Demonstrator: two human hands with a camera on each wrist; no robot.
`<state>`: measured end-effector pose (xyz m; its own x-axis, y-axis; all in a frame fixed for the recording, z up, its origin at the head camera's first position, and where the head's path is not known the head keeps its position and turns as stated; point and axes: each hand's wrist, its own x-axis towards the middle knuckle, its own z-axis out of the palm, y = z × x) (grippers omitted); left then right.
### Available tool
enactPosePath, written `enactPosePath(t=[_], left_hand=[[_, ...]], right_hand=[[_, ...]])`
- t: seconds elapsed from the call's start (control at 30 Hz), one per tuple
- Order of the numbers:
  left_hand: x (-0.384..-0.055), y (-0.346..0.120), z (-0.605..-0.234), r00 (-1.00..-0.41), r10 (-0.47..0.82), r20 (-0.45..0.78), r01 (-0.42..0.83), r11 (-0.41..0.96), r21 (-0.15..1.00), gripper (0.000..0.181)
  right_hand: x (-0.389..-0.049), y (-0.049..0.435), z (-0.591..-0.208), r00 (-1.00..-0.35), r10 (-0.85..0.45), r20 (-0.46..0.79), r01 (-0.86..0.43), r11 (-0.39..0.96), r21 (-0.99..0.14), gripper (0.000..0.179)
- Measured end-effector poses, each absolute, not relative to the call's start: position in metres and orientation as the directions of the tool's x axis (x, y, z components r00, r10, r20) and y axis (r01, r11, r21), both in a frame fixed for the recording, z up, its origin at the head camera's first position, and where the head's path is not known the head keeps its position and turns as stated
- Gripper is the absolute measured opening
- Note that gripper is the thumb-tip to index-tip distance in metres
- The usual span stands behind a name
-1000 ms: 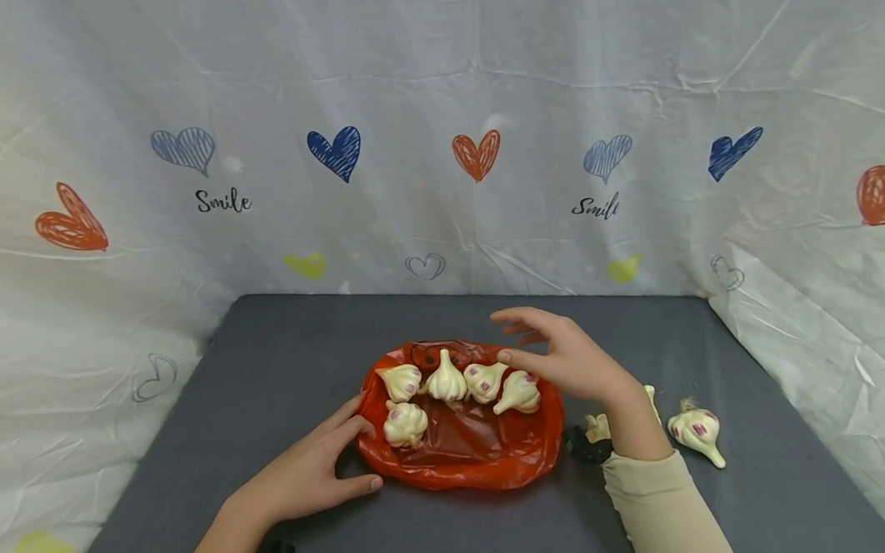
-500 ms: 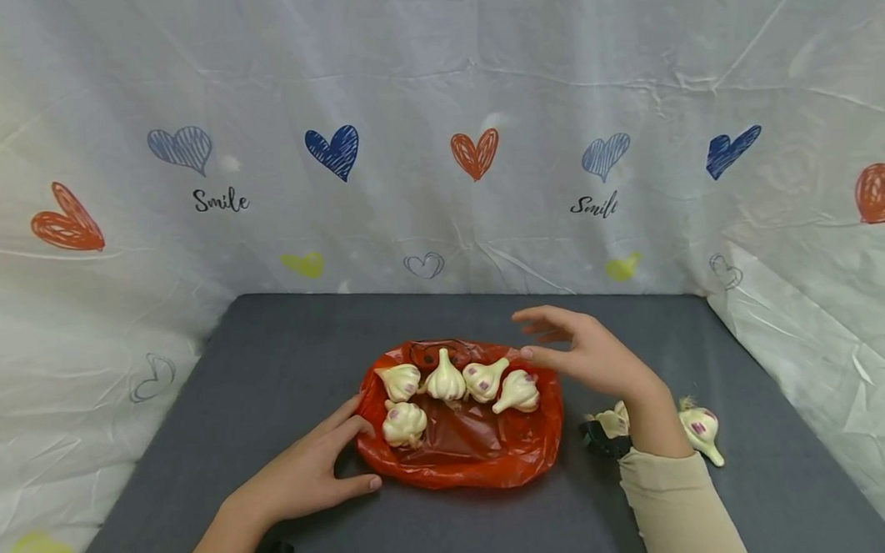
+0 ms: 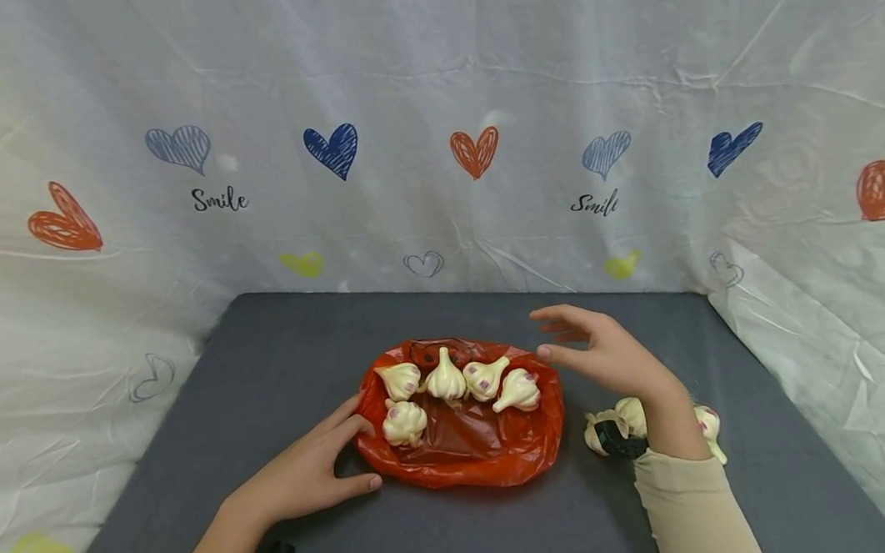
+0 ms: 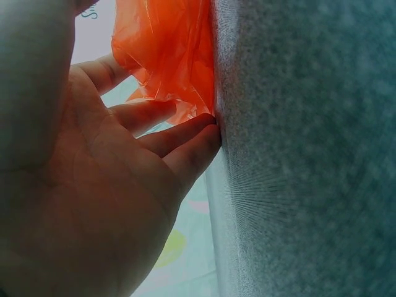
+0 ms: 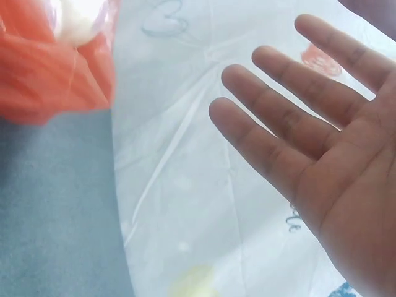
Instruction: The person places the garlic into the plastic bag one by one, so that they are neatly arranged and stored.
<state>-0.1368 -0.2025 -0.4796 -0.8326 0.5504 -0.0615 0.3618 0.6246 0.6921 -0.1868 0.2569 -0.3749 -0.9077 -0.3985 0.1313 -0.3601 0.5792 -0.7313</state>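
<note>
A red plastic bag [image 3: 468, 471] lies spread open on the dark table, its sides rolled into a low rim. Inside are several garlic bulbs [image 3: 445, 380] along its back and left side. My left hand [image 3: 303, 476] rests against the bag's left edge, fingers extended; the left wrist view has the fingertips down at the table beside the red plastic [image 4: 167, 55]. Raised just right of the bag is my right hand [image 3: 615, 355], its fingers spread and nothing in it. In the right wrist view its palm [image 5: 352, 185] is bare, apart from the bag.
More garlic bulbs [image 3: 632, 417] lie on the table to the right, partly hidden by the right forearm and a black wrist strap [image 3: 618, 441]. A white sheet with printed hearts [image 3: 475, 153] hangs behind and beside the grey table [image 3: 303, 342].
My right hand has drawn away to the right from over the bag's right edge, its forearm covering more of the bulb at far right. The left hand and the bag have stayed in place.
</note>
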Motion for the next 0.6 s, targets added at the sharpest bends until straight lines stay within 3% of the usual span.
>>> enactPosePath(t=[0.6], left_hand=[[-0.137,-0.203,-0.481,-0.84,0.538,-0.07,0.348,0.632,0.692,0.043]], right_hand=[[-0.183,0.272,-0.37,-0.927,-0.354,0.121,-0.331,0.626,-0.707,0.05]])
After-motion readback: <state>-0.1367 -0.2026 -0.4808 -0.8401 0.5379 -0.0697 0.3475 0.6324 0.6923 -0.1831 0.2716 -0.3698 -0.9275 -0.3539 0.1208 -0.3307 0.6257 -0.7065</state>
